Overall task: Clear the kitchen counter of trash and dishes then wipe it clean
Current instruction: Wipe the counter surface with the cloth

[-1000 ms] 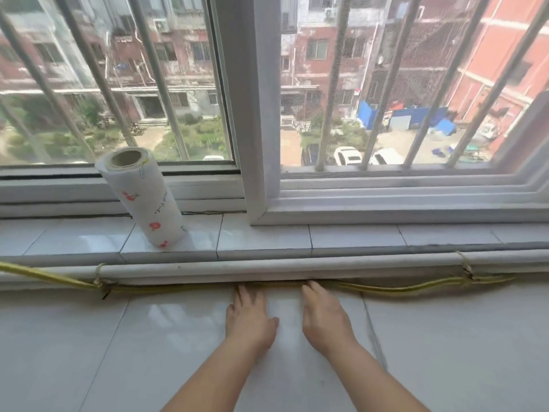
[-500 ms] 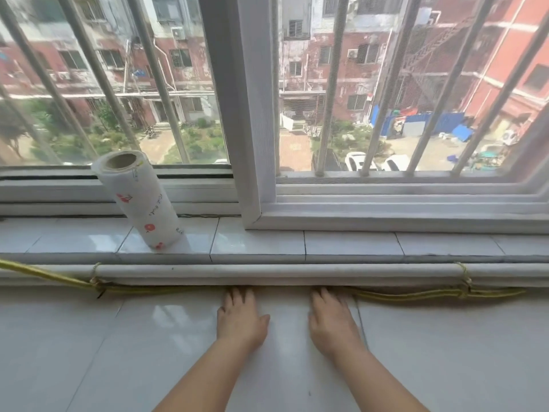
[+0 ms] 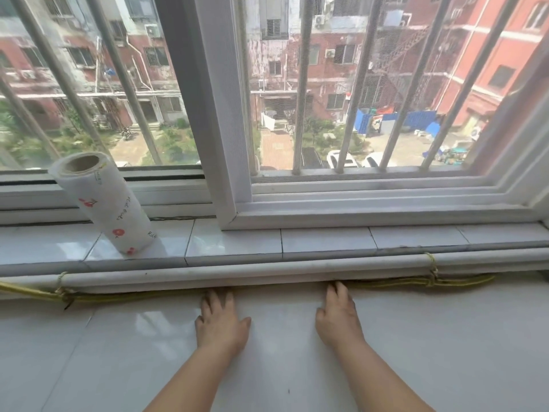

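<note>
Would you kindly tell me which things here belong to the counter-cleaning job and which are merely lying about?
For the job:
- counter
- paper towel roll on the windowsill
- left hand and right hand, flat on the counter

Just there:
- yellow cord tied to the white pipe
- window bars

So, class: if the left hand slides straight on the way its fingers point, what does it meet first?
Probably the white pipe at the back of the counter: the left hand lies flat, fingertips almost at it. The yellow cord under the pipe may come first; depth is unclear.
</note>
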### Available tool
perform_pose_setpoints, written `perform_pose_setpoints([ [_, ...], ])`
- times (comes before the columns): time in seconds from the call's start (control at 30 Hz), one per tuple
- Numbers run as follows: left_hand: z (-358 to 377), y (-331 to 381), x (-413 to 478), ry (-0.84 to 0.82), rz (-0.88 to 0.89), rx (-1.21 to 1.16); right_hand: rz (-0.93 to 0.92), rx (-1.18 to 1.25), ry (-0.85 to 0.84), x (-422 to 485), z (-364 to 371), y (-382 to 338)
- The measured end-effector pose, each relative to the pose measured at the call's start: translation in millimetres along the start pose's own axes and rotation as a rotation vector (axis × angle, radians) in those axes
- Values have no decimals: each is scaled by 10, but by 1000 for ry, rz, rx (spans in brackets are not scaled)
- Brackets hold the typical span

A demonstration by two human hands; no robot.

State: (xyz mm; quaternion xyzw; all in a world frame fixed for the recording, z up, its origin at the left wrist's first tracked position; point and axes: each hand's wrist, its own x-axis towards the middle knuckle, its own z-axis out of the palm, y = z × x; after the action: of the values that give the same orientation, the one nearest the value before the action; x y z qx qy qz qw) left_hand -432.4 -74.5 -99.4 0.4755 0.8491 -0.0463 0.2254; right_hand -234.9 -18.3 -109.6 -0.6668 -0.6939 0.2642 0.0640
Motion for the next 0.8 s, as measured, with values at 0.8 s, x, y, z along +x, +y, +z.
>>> perform_pose_setpoints([
  [0.8,-576,-345,144,303,-541,-1571,644,1408,375,171,-365,-318],
])
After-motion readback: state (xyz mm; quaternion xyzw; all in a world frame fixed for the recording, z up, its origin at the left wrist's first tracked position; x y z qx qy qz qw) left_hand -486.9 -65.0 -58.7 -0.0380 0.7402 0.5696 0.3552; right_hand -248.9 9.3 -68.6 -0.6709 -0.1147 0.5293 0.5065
